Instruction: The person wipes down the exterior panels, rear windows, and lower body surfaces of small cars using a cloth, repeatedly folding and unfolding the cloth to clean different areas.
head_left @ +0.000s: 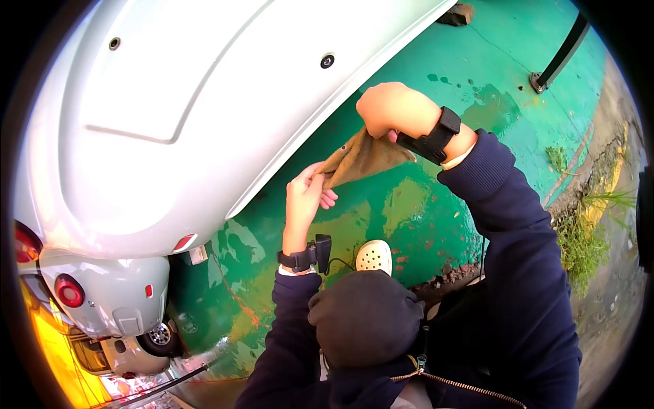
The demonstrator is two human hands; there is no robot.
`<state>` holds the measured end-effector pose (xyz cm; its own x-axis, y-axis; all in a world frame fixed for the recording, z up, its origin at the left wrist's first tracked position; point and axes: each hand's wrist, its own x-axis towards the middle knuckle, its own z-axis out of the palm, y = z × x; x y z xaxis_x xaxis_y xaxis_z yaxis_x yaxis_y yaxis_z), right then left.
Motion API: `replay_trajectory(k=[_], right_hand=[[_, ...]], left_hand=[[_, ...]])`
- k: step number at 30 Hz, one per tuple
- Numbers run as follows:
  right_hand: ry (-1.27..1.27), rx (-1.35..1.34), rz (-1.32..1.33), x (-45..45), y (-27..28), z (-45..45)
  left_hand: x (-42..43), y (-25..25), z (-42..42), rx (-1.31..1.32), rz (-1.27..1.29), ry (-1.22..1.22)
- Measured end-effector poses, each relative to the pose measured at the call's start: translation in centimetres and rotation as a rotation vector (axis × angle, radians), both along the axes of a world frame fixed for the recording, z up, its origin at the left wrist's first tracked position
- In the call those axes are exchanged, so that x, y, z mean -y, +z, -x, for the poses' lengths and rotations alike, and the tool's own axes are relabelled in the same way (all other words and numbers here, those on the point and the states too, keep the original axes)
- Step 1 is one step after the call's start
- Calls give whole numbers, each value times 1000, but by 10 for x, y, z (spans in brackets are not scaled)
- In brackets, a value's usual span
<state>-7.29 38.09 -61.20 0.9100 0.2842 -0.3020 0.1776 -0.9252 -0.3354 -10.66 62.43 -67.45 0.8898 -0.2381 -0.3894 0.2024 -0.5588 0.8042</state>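
A brown cloth (361, 160) is stretched between my two hands, above the green floor and beside the edge of a white car body panel (170, 170). My left hand (310, 191) pinches the cloth's left corner, with its other fingers loosely curled. Higher and to the right, my right hand (392, 109) is closed on the top of the cloth, its fingertips mostly hidden behind the hand. The cloth hangs in folds from my right hand. Black straps with small devices are on both wrists.
The green floor (477, 102) has wet patches. At lower left are a light-coloured car (109, 293) and a wheel (160, 335). A black post (562, 54) stands at upper right, a brick-like block (456, 13) at the top, weeds (582, 252) at right, and a cream shoe (374, 257) below.
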Motion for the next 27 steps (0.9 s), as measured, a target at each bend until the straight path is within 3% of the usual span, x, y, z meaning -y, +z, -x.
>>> replay_trajectory(k=[2,5,7,10,12,13,15,16,17,20,22,23,25,27], right_hand=[[43,167,-152,11,-4,0],[-10,-127,-221,21,45,2],[41,-180,-296,31,61,1],[81,56,-583,43,74,7],[108,178,-789,44,87,13],[5,257,-894,38,82,13],[29,297,-1016,40,89,14],[2,378,-1046,34,85,12],[-29,467,-1061,28,81,10],[-104,766,-1006,11,65,7],[-129,991,-906,0,56,1],[-131,1099,-841,-5,51,-1],[-75,1313,-685,-16,41,-5],[61,1568,-532,-29,27,-16]], left_hand=[[-2,2,6,135,291,72],[-4,22,16,270,488,58],[1,39,23,426,589,108],[-6,52,26,666,535,87],[-13,62,27,1175,218,-114],[-7,66,26,1175,216,-112],[11,77,20,1515,222,-291],[8,85,13,1648,-68,-437],[17,86,1,1737,-22,-472],[28,75,-14,1747,-147,-366],[27,62,-21,1592,-452,-209],[29,54,-23,1587,-455,-210],[33,38,-29,1533,-865,-51],[34,27,-32,1469,-933,-30]])
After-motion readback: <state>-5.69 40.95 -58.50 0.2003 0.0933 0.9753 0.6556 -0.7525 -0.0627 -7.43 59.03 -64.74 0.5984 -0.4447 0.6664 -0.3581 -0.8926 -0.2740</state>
